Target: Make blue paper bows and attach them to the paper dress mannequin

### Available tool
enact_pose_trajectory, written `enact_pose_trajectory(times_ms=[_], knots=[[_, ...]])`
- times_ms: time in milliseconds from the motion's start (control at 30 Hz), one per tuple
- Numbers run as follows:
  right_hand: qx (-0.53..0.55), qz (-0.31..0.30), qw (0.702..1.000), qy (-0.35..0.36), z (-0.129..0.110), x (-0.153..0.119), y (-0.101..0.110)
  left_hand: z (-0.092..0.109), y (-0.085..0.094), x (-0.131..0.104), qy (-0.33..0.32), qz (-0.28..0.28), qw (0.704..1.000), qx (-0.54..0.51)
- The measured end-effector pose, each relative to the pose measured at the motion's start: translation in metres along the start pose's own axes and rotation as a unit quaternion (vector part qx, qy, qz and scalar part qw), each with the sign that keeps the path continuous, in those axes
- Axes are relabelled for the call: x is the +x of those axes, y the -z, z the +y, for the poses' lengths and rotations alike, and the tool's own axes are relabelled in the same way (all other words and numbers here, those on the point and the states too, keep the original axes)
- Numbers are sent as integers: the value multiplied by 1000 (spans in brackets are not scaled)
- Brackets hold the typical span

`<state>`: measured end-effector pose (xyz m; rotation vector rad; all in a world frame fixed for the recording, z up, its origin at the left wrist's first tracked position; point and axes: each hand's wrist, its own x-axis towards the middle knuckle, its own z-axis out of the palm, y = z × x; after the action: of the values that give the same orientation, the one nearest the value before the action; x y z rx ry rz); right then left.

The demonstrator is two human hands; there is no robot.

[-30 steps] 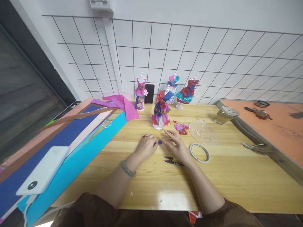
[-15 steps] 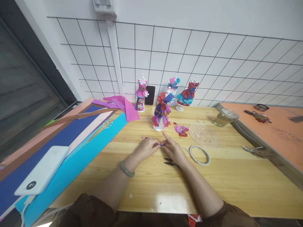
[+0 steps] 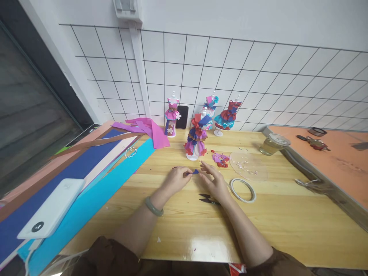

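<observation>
Between the fingertips of my left hand a small piece of blue paper is pinched, its wider end pointing right. My right hand is just right of the paper, fingers apart, seemingly not gripping it. Thread snips with dark blades lie on the wooden table by my right wrist. Right of that wrist is a roll of tape. Beyond my hands stands a small dress form in ruffled red, blue and pink paper.
Three more dressed forms, including a pink one and a red one, stand by the wall with a phone. Paper scraps, a clear disc and a lidded cup sit right. Coloured paper strips and a power bank fill the left.
My right fingers have come away from the blue paper and opened. More of the paper now shows at my left fingertips.
</observation>
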<state>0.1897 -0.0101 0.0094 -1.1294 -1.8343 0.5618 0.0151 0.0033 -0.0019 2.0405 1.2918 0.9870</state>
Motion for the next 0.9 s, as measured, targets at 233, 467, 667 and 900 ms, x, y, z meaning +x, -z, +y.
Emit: enact_pose_trajectory(times_ms=[233, 467, 667, 900], knots=[[96, 13, 990, -101, -9, -2, -12, 2, 0, 0, 70, 40, 996, -32], [197, -35, 960, -196, -9, -5, -23, 5, -2, 0, 28, 62, 997, -24], [217, -40, 956, -194, -13, -3, -21, 4, -4, 0, 31, 65, 996, -45], [219, -14, 956, -195, -9, -4, -22, 7, -6, 0, 49, 69, 992, -94]])
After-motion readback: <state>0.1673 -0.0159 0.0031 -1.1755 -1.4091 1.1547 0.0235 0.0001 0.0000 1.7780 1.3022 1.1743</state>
